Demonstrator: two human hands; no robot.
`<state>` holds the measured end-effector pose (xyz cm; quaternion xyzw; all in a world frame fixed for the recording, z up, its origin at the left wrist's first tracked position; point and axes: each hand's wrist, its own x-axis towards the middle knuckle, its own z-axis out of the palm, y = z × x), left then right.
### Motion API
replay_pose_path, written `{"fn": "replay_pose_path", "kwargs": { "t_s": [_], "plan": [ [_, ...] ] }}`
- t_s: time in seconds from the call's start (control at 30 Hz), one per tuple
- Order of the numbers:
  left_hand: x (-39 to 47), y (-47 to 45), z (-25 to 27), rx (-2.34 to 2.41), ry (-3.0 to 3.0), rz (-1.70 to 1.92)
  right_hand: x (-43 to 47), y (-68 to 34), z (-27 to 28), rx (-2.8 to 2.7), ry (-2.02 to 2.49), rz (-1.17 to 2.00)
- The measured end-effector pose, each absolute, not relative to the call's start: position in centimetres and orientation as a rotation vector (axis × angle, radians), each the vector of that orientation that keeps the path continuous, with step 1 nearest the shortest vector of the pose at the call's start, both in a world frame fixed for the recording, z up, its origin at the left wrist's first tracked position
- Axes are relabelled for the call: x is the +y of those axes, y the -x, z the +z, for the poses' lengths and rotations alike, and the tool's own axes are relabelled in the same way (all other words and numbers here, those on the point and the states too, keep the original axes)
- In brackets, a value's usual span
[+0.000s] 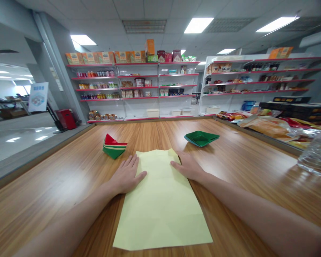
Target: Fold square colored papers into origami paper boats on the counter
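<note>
Pale yellow sheet [162,203] on tabletop [155,134], 6 o'clock in view. Left hand [128,175] flat, grip released, at sheet's 10 o'clock edge. Right hand [189,166] at 1 o'clock edge; cannot tell whether grip pinches.

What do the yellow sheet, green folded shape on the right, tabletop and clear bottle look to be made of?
Yellow sheet: matt paper, by its faint creases and thin edges.
Green folded shape: probably paper too, from its crisp folds.
Tabletop: wood or wood-look laminate; striped grain, soft shine.
Clear bottle: probably glossy plastic, see-through with ridges.
</note>
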<state>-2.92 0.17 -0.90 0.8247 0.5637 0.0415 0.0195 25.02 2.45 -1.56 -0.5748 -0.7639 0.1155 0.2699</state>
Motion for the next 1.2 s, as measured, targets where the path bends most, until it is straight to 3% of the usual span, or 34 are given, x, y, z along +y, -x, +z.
{"fn": "replay_pose_path", "kwargs": {
  "t_s": [0.1,0.23,0.33,0.53,0.83,1.2],
  "plan": [
    [0.3,3.0,-1.0,1.74,-2.559,0.156,2.4,-25.1,-1.2,-1.873,1.459,0.505],
    [0.4,3.2,-1.1,1.737,-2.546,0.184,2.3,-25.2,-0.9,-1.553,1.21,1.013],
    [0.5,3.3,-1.4,1.76,-2.507,0.235,2.1,-25.2,-0.8,-1.529,1.14,1.162],
    [0.9,3.6,-1.9,1.733,-2.433,0.462,1.6,-24.7,-0.2,-1.578,0.992,1.241],
    [1.7,4.5,-1.0,1.306,-1.714,1.257,2.1,-24.8,-0.9,-1.53,0.888,1.278],
    [2.3,6.1,-1.3,1.151,-1.777,1.237,1.8,-24.7,-1.3,-1.91,0.907,0.874]
  ]
}}
